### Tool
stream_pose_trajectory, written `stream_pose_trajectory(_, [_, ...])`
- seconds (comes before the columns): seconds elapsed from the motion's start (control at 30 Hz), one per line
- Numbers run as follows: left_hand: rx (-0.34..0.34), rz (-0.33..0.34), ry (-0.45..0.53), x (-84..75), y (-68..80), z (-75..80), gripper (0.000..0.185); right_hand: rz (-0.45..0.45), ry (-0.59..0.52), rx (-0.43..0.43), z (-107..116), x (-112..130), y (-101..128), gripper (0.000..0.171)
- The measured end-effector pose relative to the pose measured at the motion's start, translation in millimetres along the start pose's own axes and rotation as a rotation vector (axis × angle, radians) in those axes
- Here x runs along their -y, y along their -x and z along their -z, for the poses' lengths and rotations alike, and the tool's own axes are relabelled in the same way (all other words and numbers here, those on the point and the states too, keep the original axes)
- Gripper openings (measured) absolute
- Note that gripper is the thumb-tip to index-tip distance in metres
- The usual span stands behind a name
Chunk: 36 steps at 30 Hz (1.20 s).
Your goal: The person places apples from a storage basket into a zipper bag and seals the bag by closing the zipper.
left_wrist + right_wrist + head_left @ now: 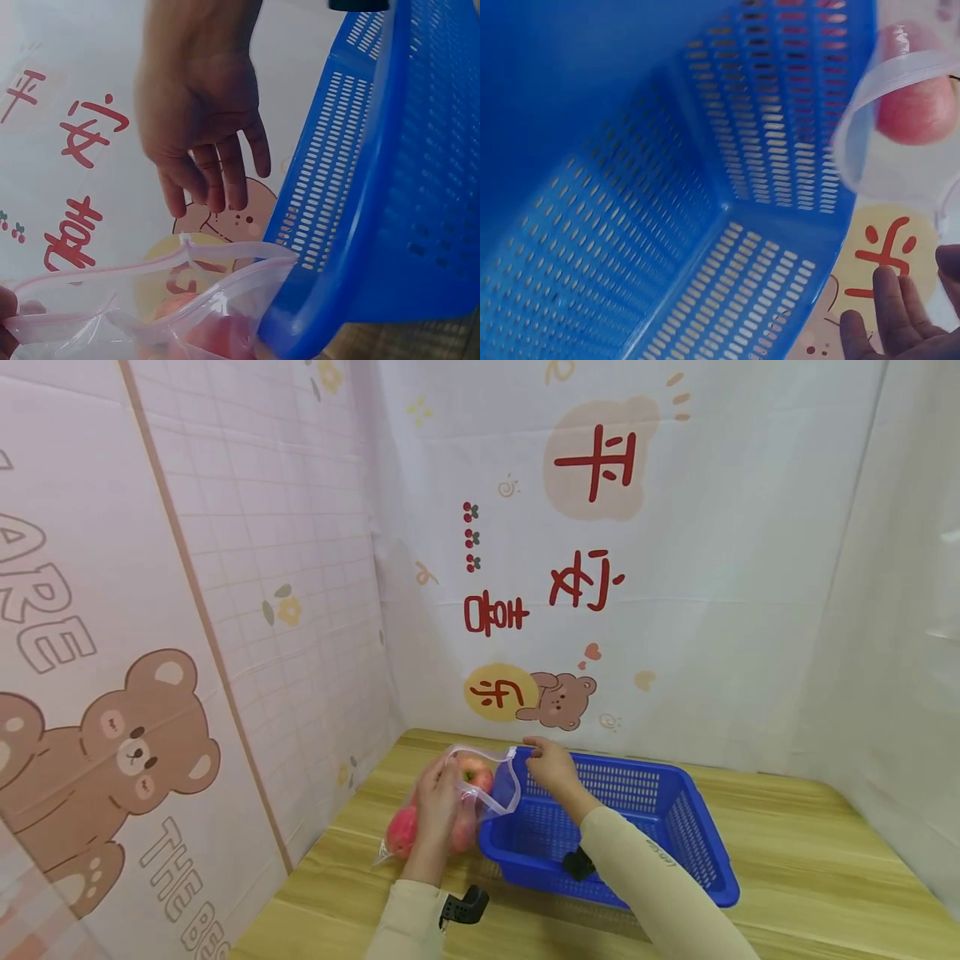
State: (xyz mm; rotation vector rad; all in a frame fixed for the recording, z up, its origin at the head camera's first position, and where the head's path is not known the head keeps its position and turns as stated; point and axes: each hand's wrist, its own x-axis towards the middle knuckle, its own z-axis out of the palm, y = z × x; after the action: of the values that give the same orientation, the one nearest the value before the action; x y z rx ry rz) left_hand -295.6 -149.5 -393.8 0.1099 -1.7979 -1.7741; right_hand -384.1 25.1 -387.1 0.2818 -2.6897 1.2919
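A clear zip bag (495, 806) with a pale pink zip edge holds several red apples (401, 831). Its mouth gapes open, and one apple (474, 774) shows at the opening. My left hand (437, 795) pinches the rim on the bag's left side; at the left edge of the left wrist view only its fingertips (6, 324) appear. My right hand (553, 770) is held over the basket's far left corner, just right of the bag's mouth. Its fingers hang loosely extended in the left wrist view, with nothing in them.
A blue perforated plastic basket (708, 827) stands right beside the bag on the wood-grain table (817, 860). Printed cloth (712, 568) hangs behind the table, and another cloth panel (247, 693) with a bear runs along the left.
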Motion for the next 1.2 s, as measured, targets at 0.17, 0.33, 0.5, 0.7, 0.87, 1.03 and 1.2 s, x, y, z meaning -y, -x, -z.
stream_pose_trajectory(0.17, [-0.002,0.044,-0.034,-7.1,-5.3,3.8,0.031,0.105,0.117,0.003,-3,-2,-4,0.045])
stream_pose_trajectory(0.33, [0.042,0.135,0.026,-14.4,-8.8,8.8,0.032,0.177,0.200,0.022,-5,1,-7,0.046])
stream_pose_trajectory(0.5, [0.071,0.164,0.057,-19.3,-11.3,13.0,0.030,0.216,0.325,0.028,-7,8,-8,0.044])
stream_pose_trajectory(0.7, [0.049,0.115,0.010,-22.5,-18.8,18.1,0.033,0.328,0.501,-0.053,-6,14,-9,0.027])
stream_pose_trajectory(0.87, [0.058,0.076,-0.025,-25.1,-26.4,23.9,0.036,0.534,0.665,-0.098,-2,11,-14,0.016])
stream_pose_trajectory(1.03, [0.058,0.109,-0.020,-27.9,-30.3,27.3,0.035,0.774,1.006,-0.090,3,10,-16,0.018])
stream_pose_trajectory(1.2, [0.050,0.102,-0.061,-30.1,-36.4,33.6,0.034,0.835,1.098,-0.063,6,13,-16,0.019])
